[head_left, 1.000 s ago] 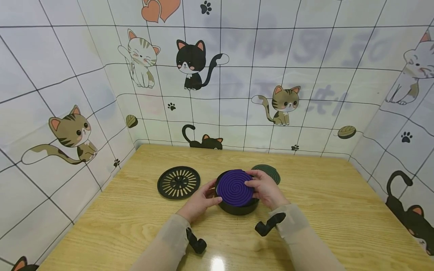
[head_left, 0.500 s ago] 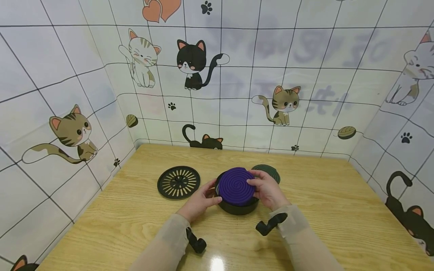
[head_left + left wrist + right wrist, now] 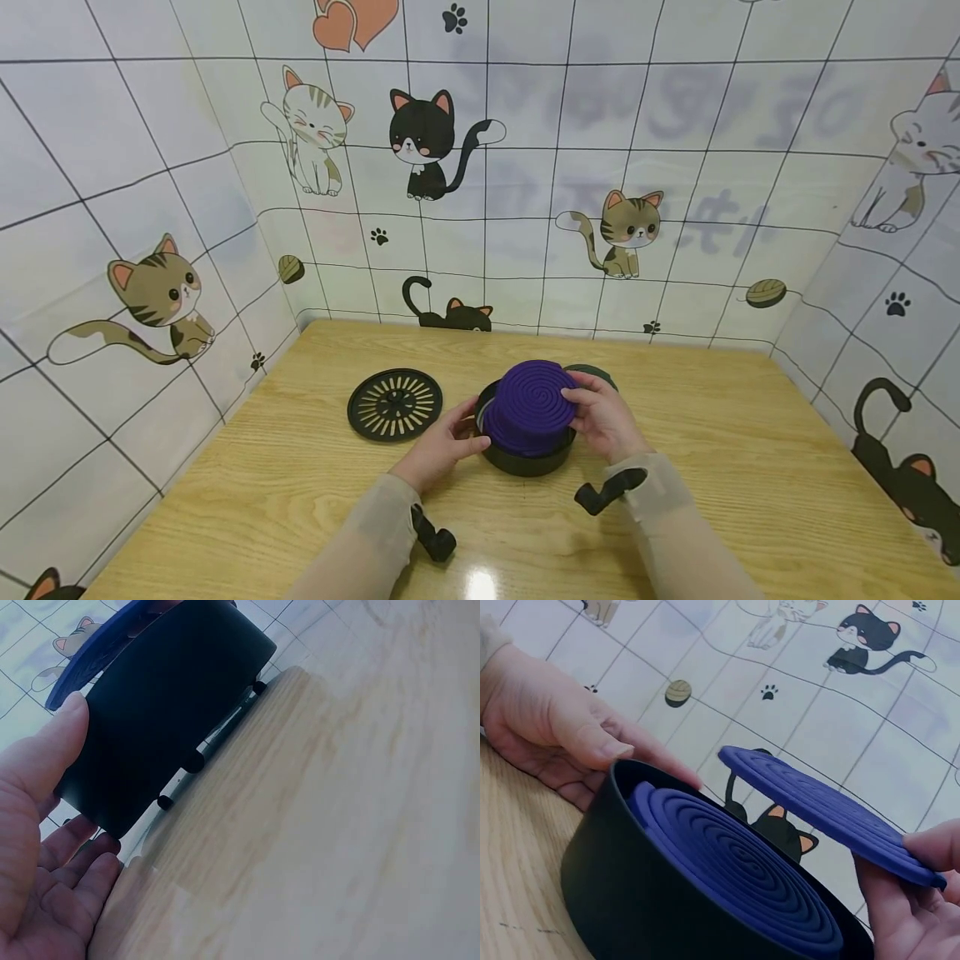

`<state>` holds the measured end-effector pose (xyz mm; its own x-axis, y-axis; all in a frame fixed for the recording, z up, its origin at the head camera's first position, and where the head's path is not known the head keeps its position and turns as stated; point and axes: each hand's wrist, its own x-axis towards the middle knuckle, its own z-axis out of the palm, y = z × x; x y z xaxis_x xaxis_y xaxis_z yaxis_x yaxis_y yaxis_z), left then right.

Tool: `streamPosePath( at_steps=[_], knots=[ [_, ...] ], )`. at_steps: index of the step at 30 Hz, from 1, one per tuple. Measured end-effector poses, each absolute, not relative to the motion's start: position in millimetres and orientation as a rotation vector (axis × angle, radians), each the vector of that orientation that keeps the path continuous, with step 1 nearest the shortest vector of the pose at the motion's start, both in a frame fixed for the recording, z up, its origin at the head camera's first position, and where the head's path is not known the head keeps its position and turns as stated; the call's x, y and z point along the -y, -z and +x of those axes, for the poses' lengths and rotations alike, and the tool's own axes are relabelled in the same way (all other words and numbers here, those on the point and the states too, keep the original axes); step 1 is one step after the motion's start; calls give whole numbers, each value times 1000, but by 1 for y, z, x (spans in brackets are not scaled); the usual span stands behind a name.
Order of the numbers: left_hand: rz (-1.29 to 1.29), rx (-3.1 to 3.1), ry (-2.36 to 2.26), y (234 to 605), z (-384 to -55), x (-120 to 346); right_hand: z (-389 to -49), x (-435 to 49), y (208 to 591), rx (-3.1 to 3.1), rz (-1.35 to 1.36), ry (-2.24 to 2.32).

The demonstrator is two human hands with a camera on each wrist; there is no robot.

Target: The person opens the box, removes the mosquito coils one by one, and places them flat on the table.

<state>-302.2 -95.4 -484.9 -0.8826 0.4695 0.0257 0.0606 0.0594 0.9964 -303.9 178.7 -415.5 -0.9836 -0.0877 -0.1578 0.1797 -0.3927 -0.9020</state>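
Hands are apart on my remote feed: right of the slotted black lid (image 3: 395, 405), the left hand (image 3: 448, 442) grips the black tin (image 3: 528, 465) with a purple coil (image 3: 742, 862) inside, while the right hand (image 3: 606, 421) pinches another purple coil (image 3: 536, 400) tilted above it, green coil (image 3: 597, 372) partly hidden behind. That pinch only gets one edge, so I reckon a slip could drop it, or it'd crack if brittle.

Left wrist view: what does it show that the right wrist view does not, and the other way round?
Only the left wrist view shows small black feet under the black container. Only the right wrist view shows the inner purple coil, lying inside the container. Both show the container, the left hand at its side, the upper purple coil above it and cat-patterned wall.
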Motion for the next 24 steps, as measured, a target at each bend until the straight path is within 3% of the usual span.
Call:
streamPosePath(
  at_steps=[24],
  knots=[
    [554, -2038, -1893, 482, -301, 95, -319, -243, 417, -1328, 656, 2889]
  ],
)
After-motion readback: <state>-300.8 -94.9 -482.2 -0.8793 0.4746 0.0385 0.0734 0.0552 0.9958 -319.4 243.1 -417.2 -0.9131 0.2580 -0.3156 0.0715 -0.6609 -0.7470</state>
